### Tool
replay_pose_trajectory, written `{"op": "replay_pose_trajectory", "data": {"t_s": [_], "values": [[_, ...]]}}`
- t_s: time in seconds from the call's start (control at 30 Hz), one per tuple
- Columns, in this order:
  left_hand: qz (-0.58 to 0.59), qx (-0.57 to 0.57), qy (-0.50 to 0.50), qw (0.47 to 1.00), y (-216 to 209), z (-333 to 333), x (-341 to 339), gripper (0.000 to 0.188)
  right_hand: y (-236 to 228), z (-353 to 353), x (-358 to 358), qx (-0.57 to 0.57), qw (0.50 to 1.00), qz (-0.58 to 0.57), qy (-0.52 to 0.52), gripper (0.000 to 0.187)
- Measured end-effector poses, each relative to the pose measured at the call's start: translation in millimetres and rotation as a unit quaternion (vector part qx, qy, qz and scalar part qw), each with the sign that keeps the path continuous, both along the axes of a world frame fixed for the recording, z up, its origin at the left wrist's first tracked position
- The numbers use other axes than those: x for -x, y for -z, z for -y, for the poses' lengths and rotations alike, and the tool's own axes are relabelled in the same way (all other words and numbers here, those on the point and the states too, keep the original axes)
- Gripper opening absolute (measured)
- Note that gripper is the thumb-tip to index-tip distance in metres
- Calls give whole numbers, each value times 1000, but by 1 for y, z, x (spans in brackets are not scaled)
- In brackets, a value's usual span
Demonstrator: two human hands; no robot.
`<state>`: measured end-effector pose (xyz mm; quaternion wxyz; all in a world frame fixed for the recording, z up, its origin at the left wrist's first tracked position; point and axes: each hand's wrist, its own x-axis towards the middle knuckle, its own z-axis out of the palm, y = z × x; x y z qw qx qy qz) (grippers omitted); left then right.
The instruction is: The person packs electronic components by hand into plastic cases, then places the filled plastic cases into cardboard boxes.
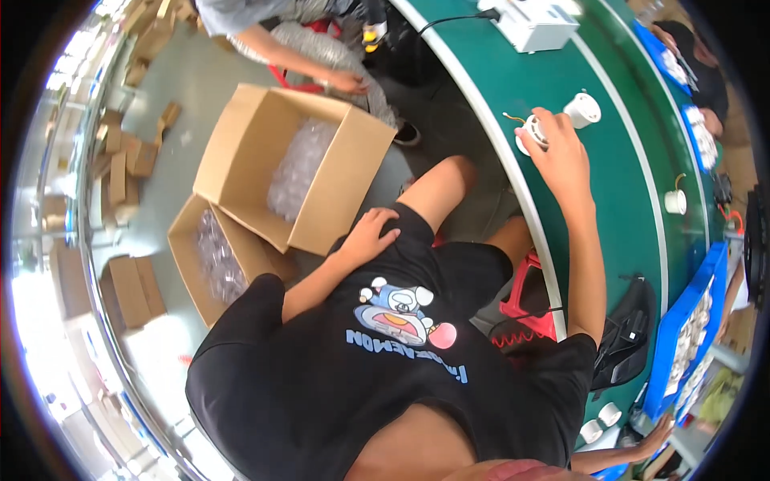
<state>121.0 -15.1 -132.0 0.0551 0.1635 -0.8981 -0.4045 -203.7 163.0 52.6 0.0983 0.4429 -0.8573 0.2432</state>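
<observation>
My right hand (559, 152) reaches over the green workbench (613, 200), its fingers closed on a white round plastic part (531, 138) near the bench edge. A short yellowish wire (513, 119) shows beside that part. Just beyond my fingers sits a second white cylindrical part (583, 110), touching or very close to them. On my thigh, over the black shorts, lies my left hand (371, 236), holding nothing, with its fingers apart.
Left of me stand two open cardboard boxes (228, 144) with clear plastic pieces (301, 172). A white boxy device (537, 28) with a black cable occupies the bench's far end. A blue tray (666, 353) of white parts, a black bag (630, 337) and another person's hand (346, 82) are around.
</observation>
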Motion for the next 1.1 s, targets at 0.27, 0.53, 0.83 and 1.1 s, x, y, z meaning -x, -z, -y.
{"op": "replay_pose_trajectory", "data": {"t_s": [0.27,0.53,0.83,1.1], "values": [[97,49,-223,969,35,46,-75,53,37,20,1,37,995,-88,17,40],[223,122,-316,914,116,136,-133,75,43,19,3,93,986,-136,24,47],[325,-9,-252,912,164,182,-134,56,46,13,-1,51,982,-159,84,54],[215,34,-239,946,175,177,-146,48,48,19,-12,73,984,20,162,74]]}}
